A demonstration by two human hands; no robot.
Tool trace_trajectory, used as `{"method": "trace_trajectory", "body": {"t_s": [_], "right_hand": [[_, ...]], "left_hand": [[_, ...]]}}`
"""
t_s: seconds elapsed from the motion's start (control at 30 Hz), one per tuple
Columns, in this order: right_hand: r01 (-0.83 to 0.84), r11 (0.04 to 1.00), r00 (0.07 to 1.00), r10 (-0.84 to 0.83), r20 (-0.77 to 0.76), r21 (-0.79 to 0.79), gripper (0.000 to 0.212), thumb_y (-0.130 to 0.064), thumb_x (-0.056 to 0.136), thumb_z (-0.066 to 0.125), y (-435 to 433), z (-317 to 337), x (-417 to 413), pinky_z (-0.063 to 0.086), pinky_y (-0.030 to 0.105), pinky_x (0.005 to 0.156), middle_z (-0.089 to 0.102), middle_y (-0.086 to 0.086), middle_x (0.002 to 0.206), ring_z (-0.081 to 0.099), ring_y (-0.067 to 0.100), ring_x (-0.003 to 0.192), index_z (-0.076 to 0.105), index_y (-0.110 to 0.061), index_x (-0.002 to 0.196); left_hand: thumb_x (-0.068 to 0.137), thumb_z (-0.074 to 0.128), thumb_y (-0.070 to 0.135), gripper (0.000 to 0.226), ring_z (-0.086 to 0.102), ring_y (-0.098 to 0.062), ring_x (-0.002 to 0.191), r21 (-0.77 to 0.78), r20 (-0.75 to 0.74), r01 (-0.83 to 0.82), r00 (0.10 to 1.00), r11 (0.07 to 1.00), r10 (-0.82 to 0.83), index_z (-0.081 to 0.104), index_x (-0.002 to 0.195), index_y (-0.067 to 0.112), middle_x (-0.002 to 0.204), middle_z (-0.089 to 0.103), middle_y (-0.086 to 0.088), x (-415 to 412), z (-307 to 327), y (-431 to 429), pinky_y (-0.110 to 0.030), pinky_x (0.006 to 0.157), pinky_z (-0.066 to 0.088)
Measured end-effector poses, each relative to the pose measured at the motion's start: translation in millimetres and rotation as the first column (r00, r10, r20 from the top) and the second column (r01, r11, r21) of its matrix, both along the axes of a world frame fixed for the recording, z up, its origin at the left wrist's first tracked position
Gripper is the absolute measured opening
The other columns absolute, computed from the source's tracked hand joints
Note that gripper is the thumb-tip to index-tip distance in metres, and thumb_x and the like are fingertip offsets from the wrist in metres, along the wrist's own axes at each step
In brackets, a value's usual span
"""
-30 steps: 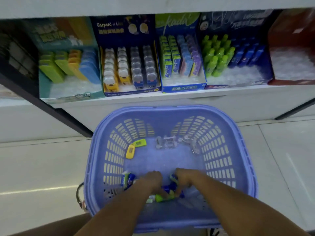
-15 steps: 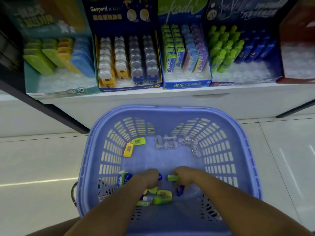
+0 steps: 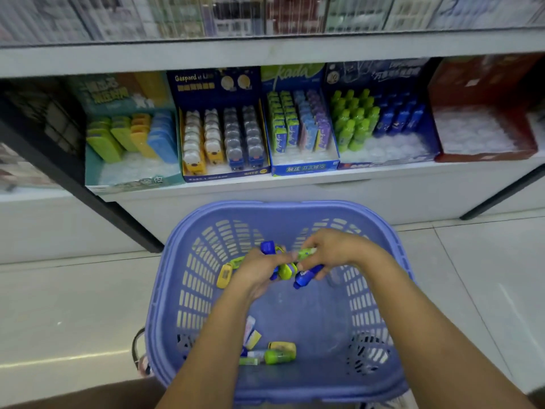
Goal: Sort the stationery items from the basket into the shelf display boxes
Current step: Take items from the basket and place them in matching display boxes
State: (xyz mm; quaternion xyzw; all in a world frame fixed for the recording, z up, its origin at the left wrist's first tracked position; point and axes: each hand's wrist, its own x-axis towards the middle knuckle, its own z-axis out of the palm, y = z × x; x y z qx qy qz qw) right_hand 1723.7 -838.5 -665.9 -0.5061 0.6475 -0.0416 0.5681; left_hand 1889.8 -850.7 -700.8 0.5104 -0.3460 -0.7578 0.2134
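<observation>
A loose green bottle (image 3: pixel 275 356) lies on the near floor of the purple basket (image 3: pixel 165 290). Above its middle, the left hand (image 3: pixel 256 271) and right hand (image 3: pixel 327 252) each curl round a clutch of small green and blue bottles (image 3: pixel 305 277). These look light, stiff and probably slippery when bunched, so they are best pinched mid-body. Their dark-blue display box (image 3: pixel 383 75) sits beyond on the shelf.

L hand (image 3: pixel 254 271), R hand (image 3: pixel 334 251) w/ blue/green items (image 3: pixel 305 276) over basket (image 3: pixel 295 208)

- Basket (image 3: pixel 280 206), lower centre, on the floor (image 3: pixel 73 305) before the shelf (image 3: pixel 413 172).
- Display boxes (image 3: pixel 227 175) in a row on the shelf.
- Stationery items (image 3: pixel 277 354) in the basket's lower end.
</observation>
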Motion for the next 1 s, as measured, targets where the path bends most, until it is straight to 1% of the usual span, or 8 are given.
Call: {"method": "trace_trajectory", "body": {"t_s": [0.17,0.3,0.4,0.5,0.6,0.7,0.8,1.0], "right_hand": [[0.345,0.939,0.886,-0.326,0.329,0.002,0.022,-0.006,0.081,0.07,21,24,-11,0.059,0.028,0.066,0.064,0.007,0.088,0.069,0.021,0.081,0.061,-0.001,0.101],[0.664,0.69,0.396,-0.652,0.647,0.288,0.021,-0.013,0.098,0.045,34,39,-25,0.056,0.017,0.055,0.07,0.014,0.084,0.069,0.015,0.063,0.06,0.002,0.1],[0.647,0.561,-0.045,-0.648,0.76,0.516,0.029,-0.016,0.095,0.042,38,50,-35,0.056,0.016,0.056,0.064,0.016,0.09,0.066,0.014,0.063,0.055,0.003,0.112],[0.689,0.509,-0.217,-0.535,0.817,0.516,0.031,-0.014,0.094,0.043,36,59,-47,0.059,0.028,0.072,0.064,0.013,0.101,0.061,0.019,0.087,0.054,0.005,0.116],[0.829,0.44,-0.078,-0.519,0.851,0.345,0.02,-0.017,0.097,0.045,28,71,-63,0.057,0.033,0.079,0.064,0.006,0.087,0.06,0.017,0.081,0.061,-0.005,0.102],[0.953,0.277,0.267,-0.566,0.78,-0.125,0.006,-0.009,0.091,0.058,9,86,-89,0.046,0.022,0.075,0.061,-0.001,0.08,0.057,0.009,0.074,0.059,-0.014,0.091],[0.772,0.161,0.532,-0.693,0.487,-0.615,0.028,-0.01,0.081,0.07,-14,99,-123,0.047,0.017,0.07,0.062,0.002,0.088,0.06,0.007,0.074,0.058,-0.006,0.107],[0.346,0.273,0.593,-0.805,-0.016,-0.898,0.031,-0.012,0.082,0.07,-53,92,-187,0.04,0.023,0.064,0.062,0.007,0.089,0.056,0.018,0.074,0.056,-0.003,0.109]], "left_hand": [[0.083,0.065,-0.002,0.033,0.053,-0.015,0.045,-0.184,0.008,-0.201,0.979,0.962,0.206,0.048,0.059,0.012,0.044,0.051,-0.002,4,38,-6,-0.02,0.049,0.04],[0.086,0.061,-0.003,0.032,0.056,-0.011,0.044,-0.109,-0.167,-0.364,0.924,0.925,0.344,0.045,0.061,0.01,0.041,0.045,0.001,9,64,-4,-0.027,0.069,0.042],[0.086,0.061,-0.001,0.019,0.057,-0.012,0.046,-0.099,-0.209,-0.354,0.921,0.93,0.329,0.051,0.072,0.006,0.044,0.047,0.001,4,79,-1,-0.03,0.073,0.042],[0.087,0.061,-0.001,0.01,0.063,-0.015,0.054,-0.087,-0.247,-0.332,0.92,0.939,0.303,0.052,0.086,0.002,0.048,0.053,-0.002,-5,89,2,-0.027,0.065,0.05],[0.087,0.061,-0.001,0.008,0.063,-0.018,0.057,-0.067,-0.269,-0.303,0.923,0.951,0.275,0.053,0.089,0.001,0.049,0.051,-0.006,-15,96,6,-0.024,0.059,0.054],[0.088,0.06,0.0,0.007,0.055,-0.023,0.063,-0.042,-0.298,-0.272,0.922,0.961,0.248,0.055,0.084,0.003,0.061,0.043,-0.01,-25,101,10,-0.023,0.061,0.054],[0.088,0.059,-0.001,0.008,0.049,-0.025,0.067,-0.044,-0.3,-0.27,0.922,0.962,0.245,0.055,0.082,0.002,0.063,0.04,-0.01,-33,100,11,-0.022,0.059,0.053],[0.087,0.06,0.0,0.011,0.046,-0.021,0.06,-0.021,-0.285,-0.254,0.929,0.967,0.238,0.053,0.08,0.005,0.05,0.039,-0.006,-47,90,11,-0.03,0.071,0.037]]}}
